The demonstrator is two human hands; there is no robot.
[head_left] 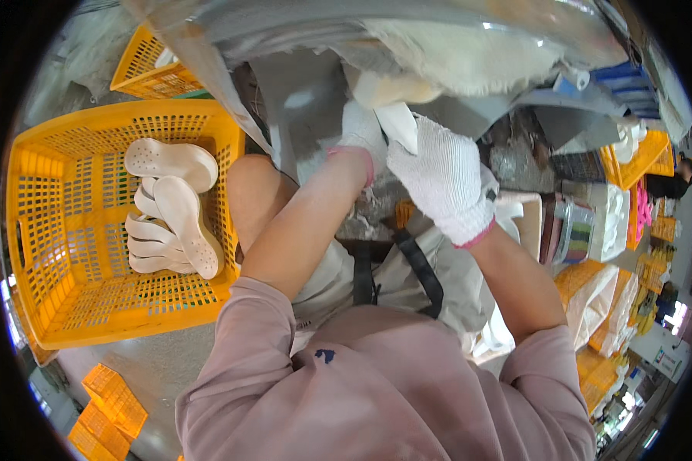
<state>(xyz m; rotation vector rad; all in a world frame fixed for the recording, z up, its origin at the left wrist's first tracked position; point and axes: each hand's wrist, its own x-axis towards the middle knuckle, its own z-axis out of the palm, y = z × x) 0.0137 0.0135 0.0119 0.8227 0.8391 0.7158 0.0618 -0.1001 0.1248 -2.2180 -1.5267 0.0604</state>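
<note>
Gripping one white sole (pixel 398 123) between gloved fingers of left hand (pixel 361 132) and right hand (pixel 442 180), both closed around it

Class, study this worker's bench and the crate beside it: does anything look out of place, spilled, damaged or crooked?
Nothing clearly stands out. The white soles lie loosely heaped, not in rows, inside the yellow crate, none spilled. Both gloved hands, left hand and right hand, grip one white sole at the machine.

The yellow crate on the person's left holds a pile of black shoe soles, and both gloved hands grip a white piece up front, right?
Not quite: the shoe soles in the yellow crate are white, not black, as the head view shows. The left hand and right hand, both gloved, do grip a white piece.
</note>
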